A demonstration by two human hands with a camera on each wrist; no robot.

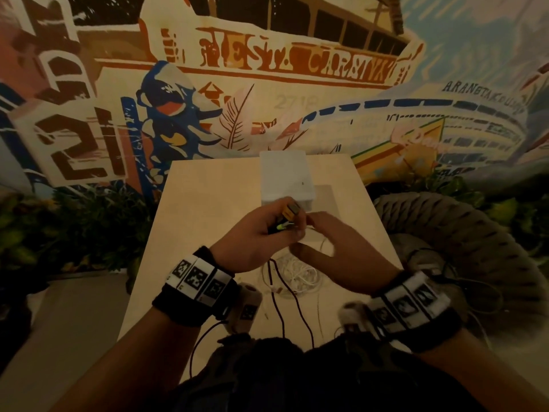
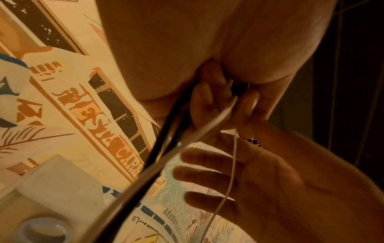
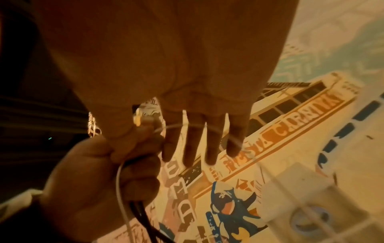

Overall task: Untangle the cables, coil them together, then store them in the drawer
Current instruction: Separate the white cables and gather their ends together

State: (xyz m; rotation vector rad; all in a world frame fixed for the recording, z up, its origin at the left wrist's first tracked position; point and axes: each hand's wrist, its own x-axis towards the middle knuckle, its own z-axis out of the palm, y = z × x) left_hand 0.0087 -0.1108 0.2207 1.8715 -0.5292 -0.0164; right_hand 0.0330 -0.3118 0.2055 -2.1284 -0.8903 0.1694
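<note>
1. A white drawer box [image 1: 286, 179] stands at the far middle of the bench [image 1: 208, 203], against the painted wall [image 1: 267, 84]. In the head view its front looks closed, and what is inside cannot be seen.
2. In both wrist views a round, bluish ring-shaped part [image 2: 44, 230] shows on the bench side of the box; what it is cannot be told.
3. The left hand [image 1: 255, 239] is raised above the bench just in front of the box, fingers curled tightly round a bundle of cables [image 1: 286, 221]. A yellow-and-black plug end [image 1: 292, 211] sticks out above its fingers.
4. From that fist a dark cable [image 2: 166, 131] and a white cable [image 2: 207, 128] run down together; the right wrist view shows them leaving the bottom of the closed hand.
5. The right hand [image 1: 335, 251] is just beside the left, its fingers [image 3: 193, 144] straight and slightly spread, gripping nothing. A thin white strand [image 2: 232, 172] crosses in front of its palm, and whether it touches the fingers cannot be told.
6. The rest of the cables lie in a loose white tangle [image 1: 297, 278] on the bench below both hands, with dark strands [image 1: 279, 307] trailing toward the near edge.
7. Both wrists carry black bands with square markers [image 1: 199, 281].
</note>
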